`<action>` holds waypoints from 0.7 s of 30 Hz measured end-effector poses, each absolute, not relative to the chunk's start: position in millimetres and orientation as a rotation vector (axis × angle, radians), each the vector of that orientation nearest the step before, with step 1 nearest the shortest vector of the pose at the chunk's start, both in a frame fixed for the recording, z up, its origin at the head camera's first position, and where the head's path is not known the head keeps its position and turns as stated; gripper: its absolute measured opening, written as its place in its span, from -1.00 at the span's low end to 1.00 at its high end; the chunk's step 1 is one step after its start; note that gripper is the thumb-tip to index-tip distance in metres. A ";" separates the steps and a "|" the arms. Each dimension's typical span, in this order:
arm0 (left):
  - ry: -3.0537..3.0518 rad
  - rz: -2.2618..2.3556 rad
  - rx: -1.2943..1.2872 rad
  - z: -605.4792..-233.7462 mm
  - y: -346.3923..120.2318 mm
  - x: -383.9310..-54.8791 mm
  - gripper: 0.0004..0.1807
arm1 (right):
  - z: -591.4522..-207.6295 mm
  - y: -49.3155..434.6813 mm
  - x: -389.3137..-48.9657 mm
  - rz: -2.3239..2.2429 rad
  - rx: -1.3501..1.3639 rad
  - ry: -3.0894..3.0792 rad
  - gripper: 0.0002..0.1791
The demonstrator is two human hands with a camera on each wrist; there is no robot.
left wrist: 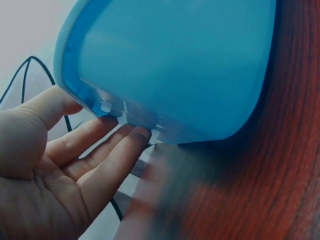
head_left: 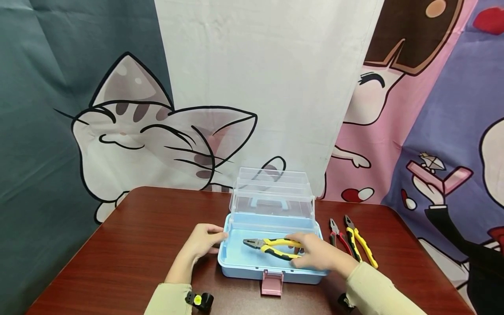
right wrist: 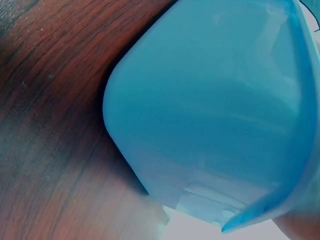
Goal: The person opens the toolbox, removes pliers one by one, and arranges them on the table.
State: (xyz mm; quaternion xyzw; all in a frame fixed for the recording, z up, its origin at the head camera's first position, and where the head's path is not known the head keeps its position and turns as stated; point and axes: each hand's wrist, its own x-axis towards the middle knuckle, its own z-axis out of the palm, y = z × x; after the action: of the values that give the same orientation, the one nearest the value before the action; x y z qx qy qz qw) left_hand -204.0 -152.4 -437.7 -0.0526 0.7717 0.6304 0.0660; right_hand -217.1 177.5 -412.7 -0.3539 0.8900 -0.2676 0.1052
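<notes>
My right hand (head_left: 315,252) grips the yellow-and-black handles of a pair of combination pliers (head_left: 271,247) over the light blue toolbox (head_left: 236,271); their dark jaws point left. Whether the pliers touch the box floor I cannot tell. At the box's left side is my left hand (head_left: 204,241), its fairly straight fingers (left wrist: 107,165) touching the outer wall and its thumb by the rim. The box's clear lid (head_left: 271,188) stands raised at the back. A pink latch (head_left: 272,283) hangs down in front. The right wrist view shows mostly the blue box wall (right wrist: 210,110); the pliers are hidden there.
Right of the box lie red-and-black pliers (head_left: 341,236) and another yellow-and-black pair (head_left: 360,243), close to my right forearm. Everything stands on a dark red wooden table (head_left: 138,245). Behind its far edge hangs a cloth printed with cartoons (head_left: 275,87).
</notes>
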 end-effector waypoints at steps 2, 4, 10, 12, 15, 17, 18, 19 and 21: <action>2.327 1.902 -0.160 -437.8 -152.2 -203.9 -0.66 | -412.7 179.4 -216.7 -0.812 -1.061 2.633 -0.38; 2.330 1.901 -0.159 -437.7 -152.1 -203.7 -0.67 | -412.1 181.1 -216.1 -0.833 -1.075 2.644 -0.37; 2.336 1.899 -0.147 -437.3 -152.1 -203.0 -0.67 | -408.9 184.6 -213.1 -0.867 -1.094 2.679 -0.38; 2.337 1.899 -0.146 -436.9 -152.1 -202.8 -0.67 | -408.1 185.5 -212.1 -0.881 -1.089 2.690 -0.38; 2.339 1.895 -0.149 -436.5 -152.1 -203.0 -0.67 | -407.9 187.0 -211.1 -0.910 -1.077 2.700 -0.39; 2.340 1.893 -0.151 -436.2 -152.3 -203.1 -0.67 | -407.6 188.0 -210.4 -0.932 -1.071 2.703 -0.38; 2.339 1.892 -0.154 -436.1 -152.5 -203.3 -0.67 | -407.4 188.6 -210.1 -0.939 -1.064 2.705 -0.38; 2.345 1.887 -0.146 -436.3 -152.8 -203.3 -0.66 | -407.3 189.2 -209.7 -0.941 -1.056 2.708 -0.38; 2.344 1.887 -0.148 -436.2 -153.1 -203.4 -0.66 | -407.2 190.3 -209.2 -0.940 -1.039 2.721 -0.38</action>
State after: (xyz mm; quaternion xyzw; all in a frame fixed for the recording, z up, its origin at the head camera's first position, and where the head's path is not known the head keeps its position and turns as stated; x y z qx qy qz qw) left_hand -203.4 -153.1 -436.2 -0.0491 0.7763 0.6251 0.0642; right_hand -209.2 190.3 -407.2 -0.3392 0.8884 -0.3068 0.0405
